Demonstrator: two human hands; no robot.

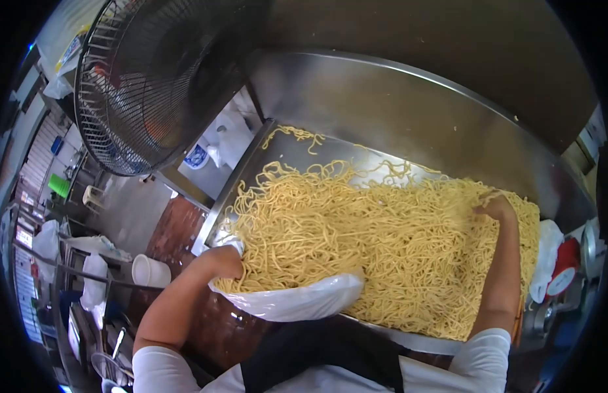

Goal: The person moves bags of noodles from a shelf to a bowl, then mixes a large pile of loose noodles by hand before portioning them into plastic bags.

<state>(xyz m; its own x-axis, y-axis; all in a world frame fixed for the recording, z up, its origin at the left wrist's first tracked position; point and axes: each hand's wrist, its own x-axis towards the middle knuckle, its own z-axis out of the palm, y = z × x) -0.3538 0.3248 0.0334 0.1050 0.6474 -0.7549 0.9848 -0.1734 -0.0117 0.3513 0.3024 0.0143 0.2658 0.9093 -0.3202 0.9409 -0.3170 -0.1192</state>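
Noodles (pixel 382 249) cover most of the steel worktop (pixel 395 111) in front of me — a thick, tangled mat of pale yellow strands, round in section and softly glossy, heaped loosely and thinning to a few stray curls at the far left corner; the worktop is brushed stainless metal, dull grey with a raised rim along its near and left edges, and a bare sloping sheet of the same metal rises behind the heap. My left hand (pixel 228 252) sits at the near left edge of the mat, holding open the mouth of a thin plastic bag (pixel 297 301); the bag is translucent white, crinkled and shiny, lying limp over the worktop's front rim, with noodles at its opening; I cannot tell how the fingers are set, since strands and plastic hide them. My right hand (pixel 495 208) reaches to the far right side of the heap and rests on the strands; its fingers are buried among them, so I cannot tell whether they are spread or closed. White sleeves and a dark apron show at the bottom edge. A large fan (pixel 147 78) with a round black wire guard stands at the upper left — well apart from the noodles; a white bucket (pixel 150 270) sits on the floor below it.
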